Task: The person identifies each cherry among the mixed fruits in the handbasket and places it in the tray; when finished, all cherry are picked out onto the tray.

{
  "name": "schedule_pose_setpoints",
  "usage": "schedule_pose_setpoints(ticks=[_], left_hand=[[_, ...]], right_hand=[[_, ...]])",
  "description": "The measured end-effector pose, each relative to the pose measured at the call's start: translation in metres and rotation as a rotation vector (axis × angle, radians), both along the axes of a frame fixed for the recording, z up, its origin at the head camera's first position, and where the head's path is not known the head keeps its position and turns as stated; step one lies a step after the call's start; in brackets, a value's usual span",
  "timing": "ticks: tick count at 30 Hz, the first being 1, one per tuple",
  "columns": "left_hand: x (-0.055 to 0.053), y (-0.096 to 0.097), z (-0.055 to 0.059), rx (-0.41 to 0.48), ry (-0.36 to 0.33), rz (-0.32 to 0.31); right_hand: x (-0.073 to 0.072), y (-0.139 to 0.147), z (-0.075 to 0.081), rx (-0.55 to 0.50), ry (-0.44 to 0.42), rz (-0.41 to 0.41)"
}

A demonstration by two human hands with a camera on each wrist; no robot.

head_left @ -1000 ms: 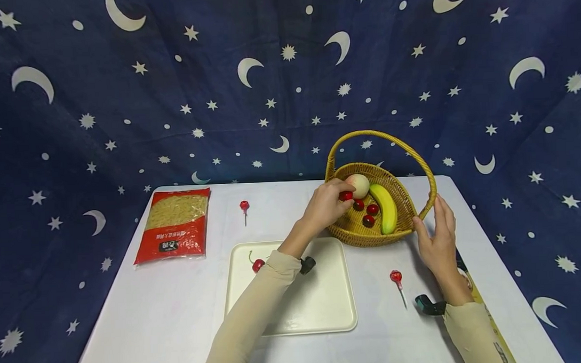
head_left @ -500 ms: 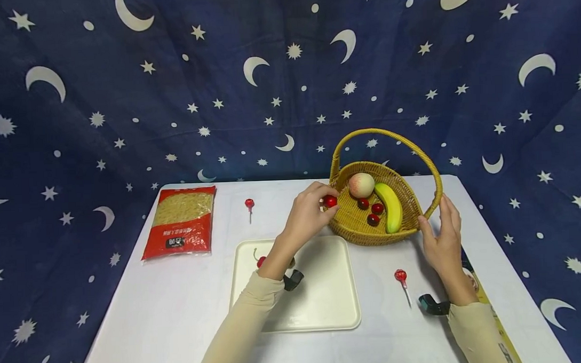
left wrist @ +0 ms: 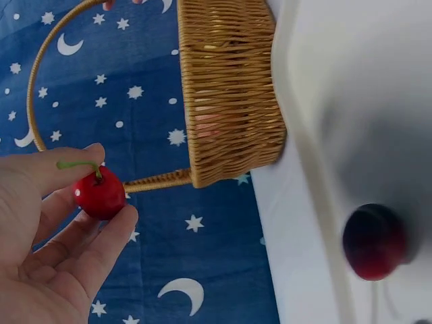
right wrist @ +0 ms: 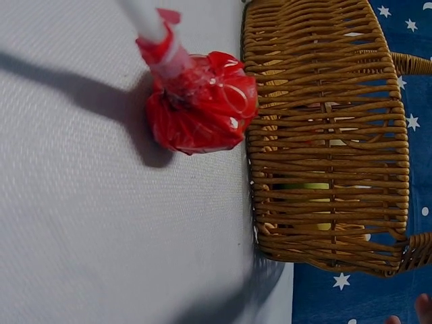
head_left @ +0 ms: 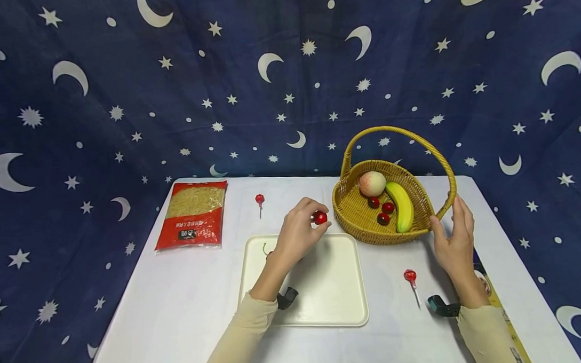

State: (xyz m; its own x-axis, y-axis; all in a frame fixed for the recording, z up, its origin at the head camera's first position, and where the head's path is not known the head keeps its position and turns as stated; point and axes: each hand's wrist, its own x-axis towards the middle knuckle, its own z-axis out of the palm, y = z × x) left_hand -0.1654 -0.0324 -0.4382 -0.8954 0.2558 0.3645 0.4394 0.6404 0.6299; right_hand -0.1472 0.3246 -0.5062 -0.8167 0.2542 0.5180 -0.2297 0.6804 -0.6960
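My left hand (head_left: 297, 229) pinches a red cherry (left wrist: 101, 194) with a green stem between thumb and fingers, above the far edge of the cream tray (head_left: 343, 313). Another cherry (left wrist: 374, 241) lies on the tray, mostly hidden by my left wrist in the head view. Just right of the held cherry stands a wicker basket (head_left: 364, 235), with a peach (head_left: 372, 184), a banana (head_left: 403, 209) and three dark red cherries (head_left: 383, 219) inside. My right hand (head_left: 456, 245) holds the right base of its arched handle (head_left: 394, 128), thumb on one side, fingers on the other.
A red lollipop (head_left: 410, 276) lies in front of the basket, and a second lollipop (head_left: 259, 199) at the back. A red bag of pasta (head_left: 193, 217) lies at the back left. Along the right edge, a long yellow-and-dark item (head_left: 509, 323) is partly under my right arm.
My left hand has drawn the cherry out of the basket, left and toward the tray. My right hand stays at the handle. The head view has shifted slightly.
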Motion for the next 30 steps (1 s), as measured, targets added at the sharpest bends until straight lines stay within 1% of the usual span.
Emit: schedule_pose_setpoints(ticks=[5, 9, 13, 17, 20, 22, 24, 27, 30], left_hand=[[0.002, 0.001, -0.015, -0.033, -0.037, 0.007], [0.003, 0.007, -0.031, -0.094, -0.075, 0.010], [0.005, 0.013, -0.047, -0.173, -0.115, -0.004], [0.005, 0.017, -0.063, -0.279, -0.145, -0.035], [0.005, 0.019, -0.073, -0.351, -0.145, -0.055], [0.005, 0.021, -0.076, -0.386, -0.143, -0.061], [0.006, 0.022, -0.076, -0.412, -0.131, -0.060], [0.008, 0.023, -0.072, -0.439, -0.135, -0.059], [0.007, 0.025, -0.065, -0.438, -0.132, -0.058]], right_hand=[[-0.003, 0.002, -0.002, -0.002, 0.002, 0.002], [-0.004, 0.003, -0.002, 0.004, -0.004, -0.001], [-0.004, 0.002, -0.002, 0.003, -0.006, -0.001], [-0.004, 0.001, -0.001, -0.008, -0.004, 0.001], [-0.004, 0.000, -0.002, -0.015, 0.004, 0.000], [-0.004, 0.000, -0.002, -0.015, 0.005, 0.000], [-0.004, 0.000, -0.003, -0.010, 0.005, -0.001], [-0.002, 0.000, -0.003, -0.002, -0.002, 0.002], [-0.002, 0.001, -0.003, 0.001, -0.006, 0.001]])
